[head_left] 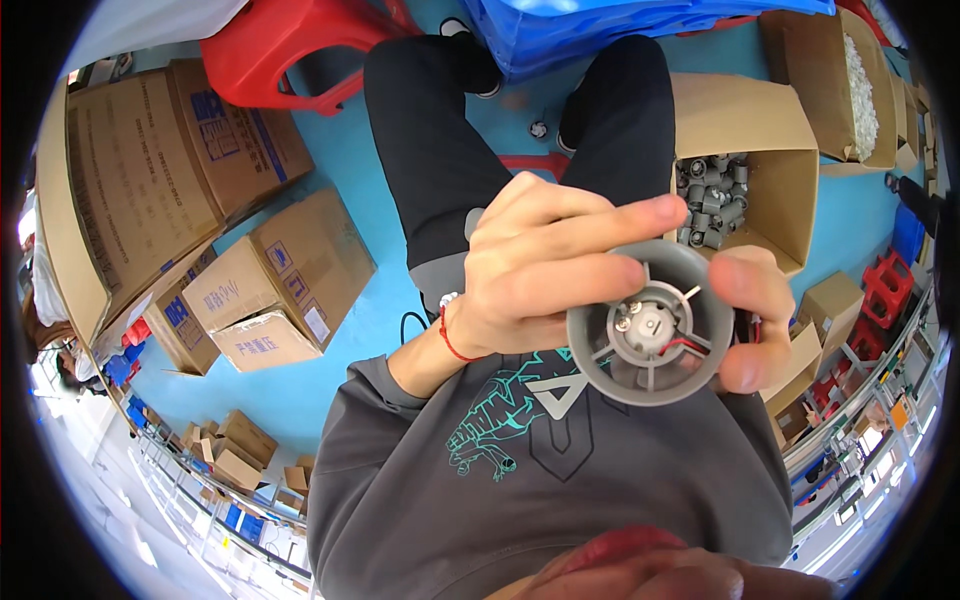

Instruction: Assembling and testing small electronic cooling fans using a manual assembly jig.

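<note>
A grey round fan housing [590, 368] is held up in front of my chest, its open end facing me. Inside it, thin spokes carry a small silver motor [652, 325] with a red wire. My left hand [545, 260], with a red string on the wrist, grips the housing's left side, fingers reaching over the rim. On the opposite side my right hand [755, 310] closes round the wall, thumb and fingers bent. A white strip-like piece [558, 396] shows just below the housing at the left; I cannot tell whether it is attached.
At the right, an open cardboard box [795, 215] holds several grey cylindrical parts [712, 200]. Large cartons [140, 160] and a smaller box [280, 285] stand at the left. A red stool [290, 50] and blue plastic covering [620, 35] lie ahead. A small round part [539, 130] rests on the floor.
</note>
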### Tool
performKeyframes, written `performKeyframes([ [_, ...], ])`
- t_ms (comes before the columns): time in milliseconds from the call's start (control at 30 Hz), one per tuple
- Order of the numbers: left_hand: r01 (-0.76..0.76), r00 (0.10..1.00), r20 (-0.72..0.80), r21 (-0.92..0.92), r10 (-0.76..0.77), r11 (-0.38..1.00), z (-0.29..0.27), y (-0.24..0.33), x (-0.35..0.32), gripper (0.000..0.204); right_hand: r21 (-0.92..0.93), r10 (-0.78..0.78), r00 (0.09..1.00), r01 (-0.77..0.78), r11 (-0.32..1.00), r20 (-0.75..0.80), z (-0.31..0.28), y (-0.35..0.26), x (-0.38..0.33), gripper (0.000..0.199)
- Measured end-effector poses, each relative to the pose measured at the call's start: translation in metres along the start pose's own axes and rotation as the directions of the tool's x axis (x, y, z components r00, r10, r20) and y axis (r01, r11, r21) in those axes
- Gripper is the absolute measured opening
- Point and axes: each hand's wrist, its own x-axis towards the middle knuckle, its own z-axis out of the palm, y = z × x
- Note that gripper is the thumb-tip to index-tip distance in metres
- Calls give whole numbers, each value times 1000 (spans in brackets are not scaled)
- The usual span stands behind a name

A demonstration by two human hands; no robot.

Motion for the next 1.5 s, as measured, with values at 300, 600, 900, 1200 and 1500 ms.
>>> performKeyframes([
  [300, -29, 999, -10, 75, 30, 997, 0, -1, 1, 23, 91, 7, 999, -11, 996, 51, -4, 4, -6, 39],
  [600, -20, 1000, -8, 93, 20, 995, -4, -2, -1, 26, 93, 50, 997, -56, 994, 57, 0, 1, -5, 36],
  [900, -49, 998, -25, 118, 52, 992, -5, -2, 0, 29, 59, 288, 957, -286, 956, -21, 8, -20, 2, 26],
  [1200, -95, 991, 108, 140, 81, 986, -17, 3, 2, 31, 102, 164, 986, -166, 981, 28, 1, -9, 1, 25],
  [1500, -96, 994, 73, 142, 86, 985, -13, 1, 4, 32, 29, 280, 960, -279, 960, -21, 10, -15, 10, 32],
])
